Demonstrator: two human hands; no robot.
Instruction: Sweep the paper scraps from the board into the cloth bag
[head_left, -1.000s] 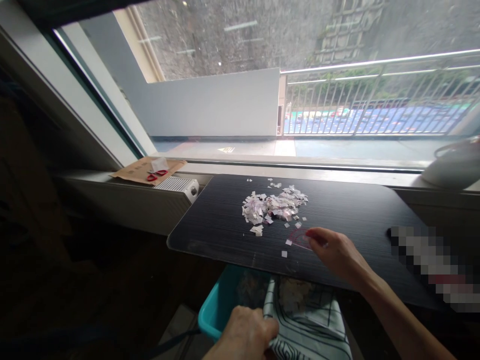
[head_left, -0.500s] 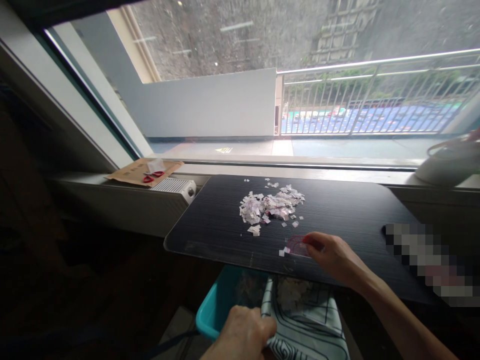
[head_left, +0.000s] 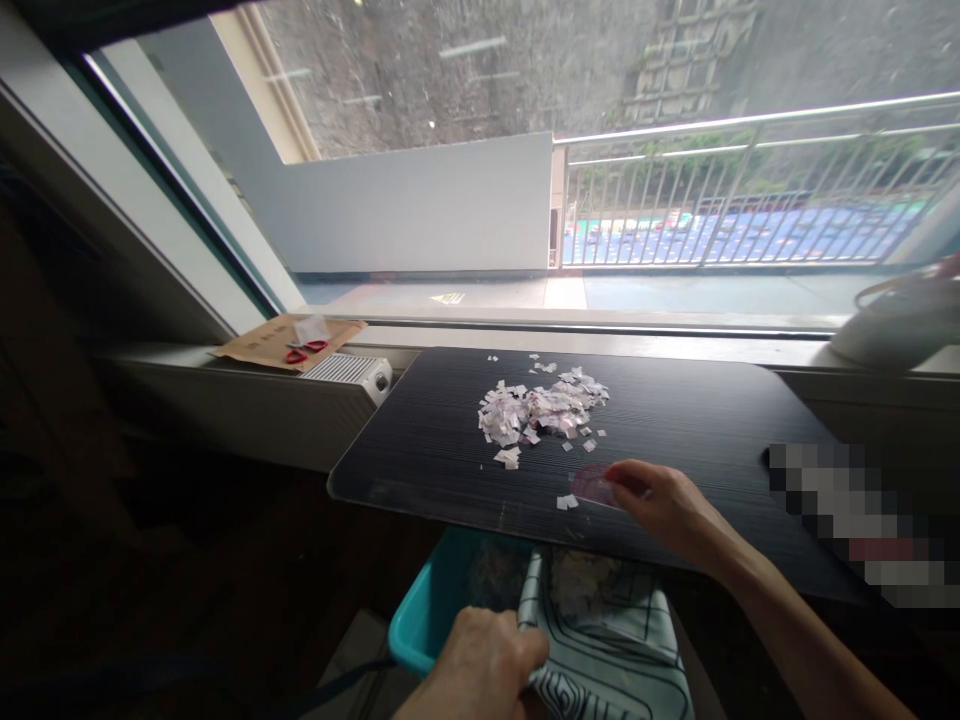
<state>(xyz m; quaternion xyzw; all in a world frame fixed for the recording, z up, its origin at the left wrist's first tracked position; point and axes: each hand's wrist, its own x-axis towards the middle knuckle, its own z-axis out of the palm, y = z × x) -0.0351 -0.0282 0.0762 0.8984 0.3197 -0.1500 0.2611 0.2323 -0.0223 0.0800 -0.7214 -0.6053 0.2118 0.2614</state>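
My right hand (head_left: 651,490) pinches a translucent pinkish protractor (head_left: 592,484) at its right end, low over the dark tabletop. A couple of small white paper pieces (head_left: 567,502) lie just beside its left end. Farther back is a loose heap of small cut paper pieces (head_left: 551,408). Below the table's near edge, my left hand (head_left: 491,650) is closed on the rim of a pale, black-lined patterned bag (head_left: 607,665). Paper pieces (head_left: 583,580) show inside the bag. Left of the bag stands a turquoise bin (head_left: 424,600), its contents dim.
Along the window side runs a sill with a white radiator (head_left: 345,372) at left. Red-handled scissors (head_left: 306,351) lie on a brown envelope (head_left: 259,345). The black table (head_left: 697,400) has a blurred-out object (head_left: 847,520) at right. A white rounded vessel (head_left: 892,325) stands on the sill.
The protractor has shifted slightly and now lies a little apart from the paper pieces at its left end. My left hand has barely moved, still on the bag rim.
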